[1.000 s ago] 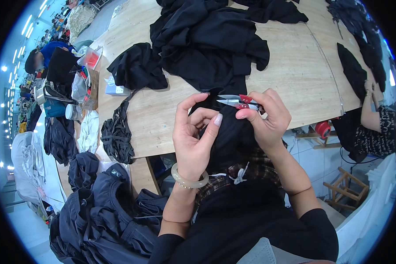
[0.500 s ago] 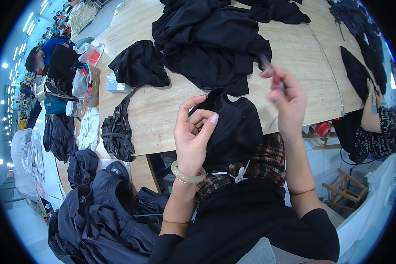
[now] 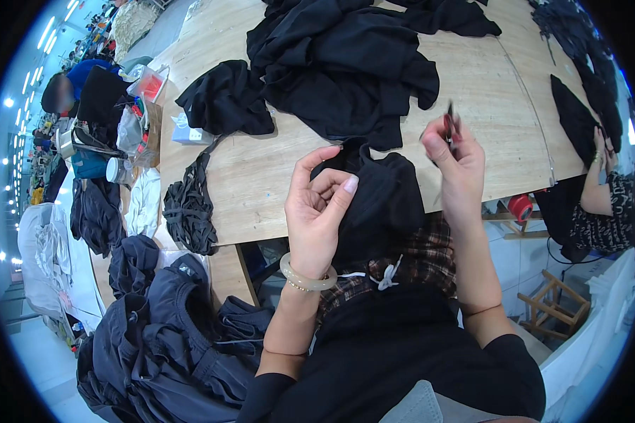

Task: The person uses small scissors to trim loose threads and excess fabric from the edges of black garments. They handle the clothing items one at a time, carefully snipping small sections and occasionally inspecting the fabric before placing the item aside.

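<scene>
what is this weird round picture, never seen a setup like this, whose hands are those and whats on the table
There is no machine here: these are a person's two bare hands. The camera is worn on the head and looks down; its fisheye lens makes the round, bent look. Picture left is the wearer's left.

The left hand holds black cloth in its fingers. The right hand, raised beside it, grips small snips, blurred and partly hidden.

On the wooden table lie a pile of black garments, a tangle of dark strips and a tissue box. At far right, a co-worker's hands touch another dark piece.
</scene>
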The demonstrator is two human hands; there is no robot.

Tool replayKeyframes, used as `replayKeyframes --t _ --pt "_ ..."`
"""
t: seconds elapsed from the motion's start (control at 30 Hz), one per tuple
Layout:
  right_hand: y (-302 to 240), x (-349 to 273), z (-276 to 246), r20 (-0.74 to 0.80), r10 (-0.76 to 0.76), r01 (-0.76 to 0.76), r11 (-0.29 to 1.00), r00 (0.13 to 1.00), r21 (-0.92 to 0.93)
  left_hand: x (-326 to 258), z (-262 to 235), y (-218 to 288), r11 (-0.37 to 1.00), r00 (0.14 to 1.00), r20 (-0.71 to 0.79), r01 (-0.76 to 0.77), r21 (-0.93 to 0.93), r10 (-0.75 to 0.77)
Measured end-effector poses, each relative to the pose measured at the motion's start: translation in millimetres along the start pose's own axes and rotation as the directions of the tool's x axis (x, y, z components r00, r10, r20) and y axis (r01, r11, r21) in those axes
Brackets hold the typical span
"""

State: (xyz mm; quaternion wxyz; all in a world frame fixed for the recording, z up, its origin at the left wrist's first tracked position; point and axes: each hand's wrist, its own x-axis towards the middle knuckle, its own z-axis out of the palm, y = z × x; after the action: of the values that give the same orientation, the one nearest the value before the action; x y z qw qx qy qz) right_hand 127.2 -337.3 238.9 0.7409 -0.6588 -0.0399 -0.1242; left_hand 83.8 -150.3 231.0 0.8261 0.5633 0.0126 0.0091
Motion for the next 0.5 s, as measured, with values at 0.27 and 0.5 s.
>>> replayKeyframes --t 0.27,0.5 --pt "8 1 -38 0.322 -0.118 0.225 0.921 0.939 -0.318 -1 2 1 0.997 0.998 0.020 0.056 -0.051 -0.055" --pt "10 -2 -32 0.386 -0.164 0.324 0.859 0.908 -0.396 -1 4 1 0.993 0.997 0.009 0.080 -0.085 -0.080"
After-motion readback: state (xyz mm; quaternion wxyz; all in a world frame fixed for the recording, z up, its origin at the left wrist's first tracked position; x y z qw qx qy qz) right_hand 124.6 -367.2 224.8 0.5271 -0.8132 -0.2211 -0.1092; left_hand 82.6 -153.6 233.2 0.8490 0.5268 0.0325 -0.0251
